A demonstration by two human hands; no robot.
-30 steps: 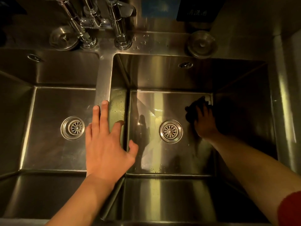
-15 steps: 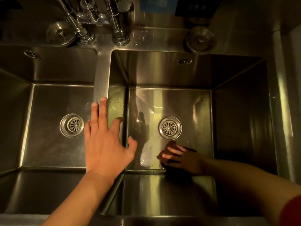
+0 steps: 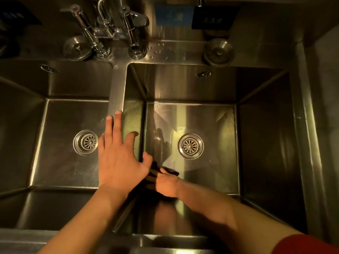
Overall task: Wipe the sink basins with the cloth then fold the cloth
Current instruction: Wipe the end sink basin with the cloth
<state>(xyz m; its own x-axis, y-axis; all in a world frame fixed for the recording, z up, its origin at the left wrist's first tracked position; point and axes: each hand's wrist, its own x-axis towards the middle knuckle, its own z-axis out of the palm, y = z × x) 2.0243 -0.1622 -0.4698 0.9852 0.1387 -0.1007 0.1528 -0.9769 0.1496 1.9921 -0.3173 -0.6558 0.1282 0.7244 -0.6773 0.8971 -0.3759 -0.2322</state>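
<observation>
A double stainless steel sink fills the view, with a left basin [image 3: 60,158] and a right basin [image 3: 220,125]. My right hand [image 3: 167,184] is down in the near left corner of the right basin, pressing a dark cloth [image 3: 153,176] against the floor and wall there. Most of the cloth is hidden under the hand. My left hand [image 3: 119,158] lies flat with fingers spread on the divider [image 3: 117,92] between the two basins and holds nothing.
Each basin has a round drain [image 3: 190,146] [image 3: 86,142] in its floor. Chrome taps [image 3: 110,28] stand on the back ledge with two round metal strainer lids [image 3: 219,52] [image 3: 77,48] beside them. A dark sign [image 3: 212,19] hangs on the backsplash.
My right hand has swept the cloth from the far right of the right basin's floor to the near edge, then left into the near left corner. The left hand has stayed on the divider.
</observation>
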